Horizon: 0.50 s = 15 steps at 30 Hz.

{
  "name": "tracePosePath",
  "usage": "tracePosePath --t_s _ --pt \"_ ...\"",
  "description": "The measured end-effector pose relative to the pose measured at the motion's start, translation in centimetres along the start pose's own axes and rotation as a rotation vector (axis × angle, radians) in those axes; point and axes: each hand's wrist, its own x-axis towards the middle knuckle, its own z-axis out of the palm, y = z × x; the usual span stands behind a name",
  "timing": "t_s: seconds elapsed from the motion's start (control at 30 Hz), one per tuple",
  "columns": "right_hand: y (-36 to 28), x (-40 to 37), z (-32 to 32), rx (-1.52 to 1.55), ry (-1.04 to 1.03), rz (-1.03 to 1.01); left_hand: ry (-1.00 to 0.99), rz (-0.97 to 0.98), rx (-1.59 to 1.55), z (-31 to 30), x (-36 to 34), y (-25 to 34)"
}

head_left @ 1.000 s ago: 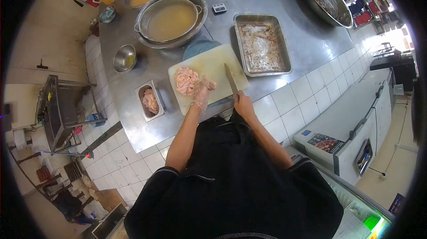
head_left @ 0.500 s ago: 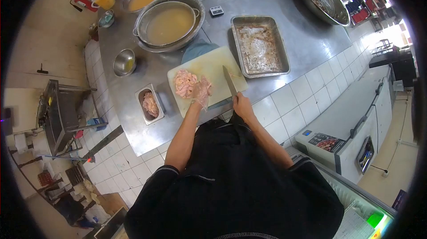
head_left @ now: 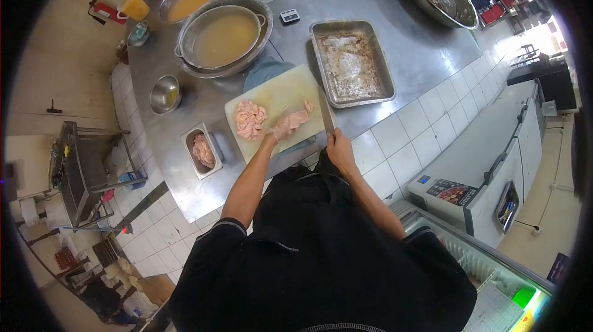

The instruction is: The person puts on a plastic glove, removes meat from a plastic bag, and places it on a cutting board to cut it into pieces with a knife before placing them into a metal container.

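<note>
My left hand (head_left: 283,129), in a thin clear glove, is closed on a pale pink piece of raw meat (head_left: 298,119) on the white cutting board (head_left: 281,88). A small scrap of meat hangs or lies at that piece's far right end. My right hand (head_left: 339,148) grips a knife (head_left: 327,109) by the handle, its blade pointing away from me along the board's right edge. To the left on the board rests a pile of raw meat (head_left: 251,120). Beside the board, a small steel container (head_left: 216,158) holds more meat (head_left: 202,151).
A stained metal tray (head_left: 388,85) sits right of the board. Beyond are a large pot of cloudy liquid (head_left: 267,42), a basin of orange liquid (head_left: 170,1), a small scale (head_left: 289,17) and a large steel bowl (head_left: 467,23). A small bowl (head_left: 157,98) stands at left.
My left hand has moved from beside the pile toward the board's middle and now has a piece of meat. The knife has shifted to the board's right edge.
</note>
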Motion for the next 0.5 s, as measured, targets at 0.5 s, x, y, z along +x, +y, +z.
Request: tracePosePath --t_s 0.5 --pt "0.9 -1.1 3.7 -0.223 -0.088 -0.200 0.580 -0.234 0.895 1.0 -0.3 -3.2"
